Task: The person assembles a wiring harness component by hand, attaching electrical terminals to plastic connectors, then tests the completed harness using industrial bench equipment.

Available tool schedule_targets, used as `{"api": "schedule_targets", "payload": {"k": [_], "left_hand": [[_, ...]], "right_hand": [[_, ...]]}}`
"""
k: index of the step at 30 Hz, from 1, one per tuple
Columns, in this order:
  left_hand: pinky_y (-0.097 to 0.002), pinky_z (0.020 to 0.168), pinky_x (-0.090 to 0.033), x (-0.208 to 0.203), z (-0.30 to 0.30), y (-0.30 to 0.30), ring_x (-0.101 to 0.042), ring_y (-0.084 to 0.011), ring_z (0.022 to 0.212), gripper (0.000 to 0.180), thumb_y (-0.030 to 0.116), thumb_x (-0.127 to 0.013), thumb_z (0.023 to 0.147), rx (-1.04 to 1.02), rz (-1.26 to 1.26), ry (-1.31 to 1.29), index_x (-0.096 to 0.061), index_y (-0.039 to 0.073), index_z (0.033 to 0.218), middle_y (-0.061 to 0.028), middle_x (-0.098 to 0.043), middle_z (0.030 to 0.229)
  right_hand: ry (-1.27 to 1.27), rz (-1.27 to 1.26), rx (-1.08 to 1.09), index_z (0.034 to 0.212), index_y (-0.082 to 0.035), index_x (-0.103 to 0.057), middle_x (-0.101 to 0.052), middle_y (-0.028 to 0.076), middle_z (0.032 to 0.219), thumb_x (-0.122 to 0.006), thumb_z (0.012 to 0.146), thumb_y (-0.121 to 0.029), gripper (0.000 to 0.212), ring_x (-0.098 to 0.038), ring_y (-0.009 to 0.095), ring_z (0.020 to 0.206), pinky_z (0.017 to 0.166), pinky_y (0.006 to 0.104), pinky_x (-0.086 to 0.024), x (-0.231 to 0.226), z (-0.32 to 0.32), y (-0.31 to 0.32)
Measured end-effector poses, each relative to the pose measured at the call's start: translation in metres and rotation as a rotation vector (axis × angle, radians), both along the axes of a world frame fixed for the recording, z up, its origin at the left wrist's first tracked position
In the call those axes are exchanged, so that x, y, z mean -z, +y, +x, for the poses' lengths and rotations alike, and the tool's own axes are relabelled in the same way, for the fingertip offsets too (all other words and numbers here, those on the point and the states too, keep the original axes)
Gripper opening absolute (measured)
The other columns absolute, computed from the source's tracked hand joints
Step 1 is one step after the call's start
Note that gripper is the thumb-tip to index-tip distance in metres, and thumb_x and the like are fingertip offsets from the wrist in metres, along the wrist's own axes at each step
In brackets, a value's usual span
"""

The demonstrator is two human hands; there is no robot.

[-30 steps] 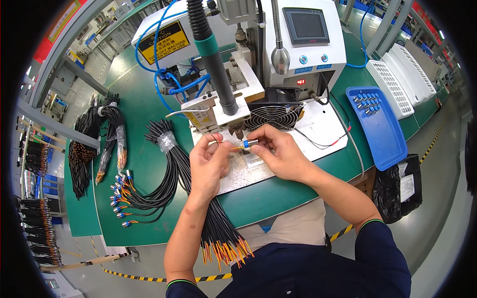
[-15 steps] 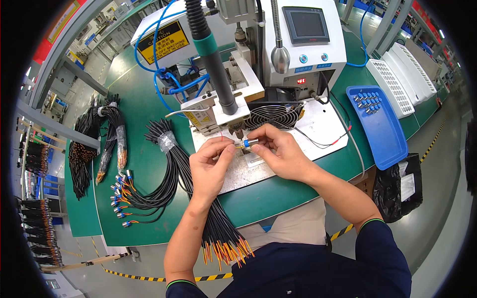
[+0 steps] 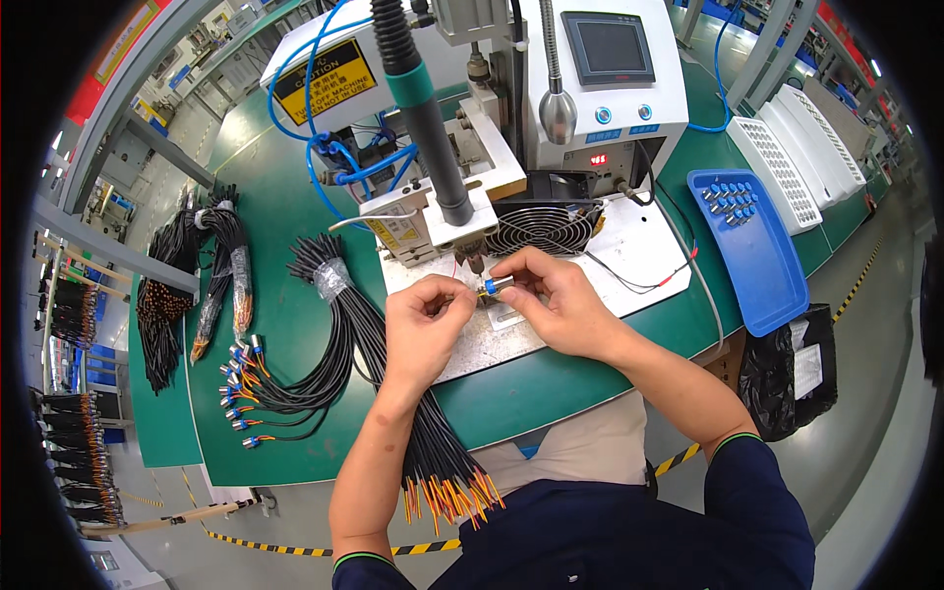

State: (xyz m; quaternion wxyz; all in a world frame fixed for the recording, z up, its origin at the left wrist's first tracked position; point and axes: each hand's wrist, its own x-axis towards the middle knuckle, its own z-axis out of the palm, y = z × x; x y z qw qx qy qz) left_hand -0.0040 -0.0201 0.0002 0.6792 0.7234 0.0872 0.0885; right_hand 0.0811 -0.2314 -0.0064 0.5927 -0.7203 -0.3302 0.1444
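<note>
Green worktop (image 3: 531, 395), grey floor (image 3: 836, 433), yellow-black stripe (image 3: 270, 546), held connector (image 3: 500, 284)

Fan (image 3: 541, 232) blocks the right fingers (image 3: 534, 264) ahead; the blue tray (image 3: 770, 280) has room.

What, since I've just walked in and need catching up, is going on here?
A person's right hand holds a blue-and-silver connector near the bench machine's metal tip. The left hand is pinched close beside it; whether it grips a wire is unclear. Black cables lie on the green bench; more connectors sit in the blue tray.
</note>
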Motion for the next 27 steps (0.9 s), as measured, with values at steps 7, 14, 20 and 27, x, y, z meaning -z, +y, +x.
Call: {"api": "schedule_targets", "payload": {"k": [7,14,20,27], "left_hand": [[-0.0199,0.066,-0.044,0.0028,0.0008,0.0004,-0.057,-0.0009,0.075,0.009,0.004,-0.08,0.098,-0.004,-0.003,0.022,-0.079,-0.004,0.096,0.003,-0.072,0.086],[-0.0197,0.066,-0.044,0.001,0.0005,-0.0028,-0.056,-0.0009,0.074,0.008,0.004,-0.081,0.097,-0.027,0.027,0.007,-0.078,-0.004,0.094,0.0028,-0.072,0.086],[-0.0197,0.066,-0.043,0.0037,-0.0006,-0.0025,-0.055,-0.0008,0.074,0.008,0.003,-0.081,0.096,-0.041,0.037,0.011,-0.078,-0.004,0.093,0.0028,-0.072,0.085],[-0.0199,0.064,-0.041,0.004,0.0004,-0.0034,-0.052,-0.0008,0.072,0.008,0.003,-0.081,0.095,-0.049,0.061,-0.011,-0.078,-0.004,0.092,0.0033,-0.072,0.085]], "right_hand": [[0.025,0.018,0.002,0.127,0.002,-0.068,-0.075,0.008,0.112,-0.071,0.106,-0.002,0.022,-0.07,0.011,0.099,0.089,0.0285,-0.058,0.0015,-0.0006,0.0005],[0.026,0.006,-0.001,0.127,0.002,-0.068,-0.075,0.008,0.113,-0.07,0.106,-0.002,0.021,-0.07,0.011,0.1,0.091,0.029,-0.058,-0.001,-0.0004,-0.0007],[0.024,0.003,-0.002,0.126,0.002,-0.067,-0.075,0.009,0.113,-0.07,0.106,-0.001,0.021,-0.07,0.011,0.1,0.09,0.029,-0.058,-0.0004,-0.0002,0.0],[0.006,-0.002,0.002,0.126,0.002,-0.068,-0.075,0.008,0.111,-0.071,0.106,-0.002,0.021,-0.069,0.011,0.098,0.088,0.0287,-0.058,-0.0005,-0.0005,0.0001]]}}
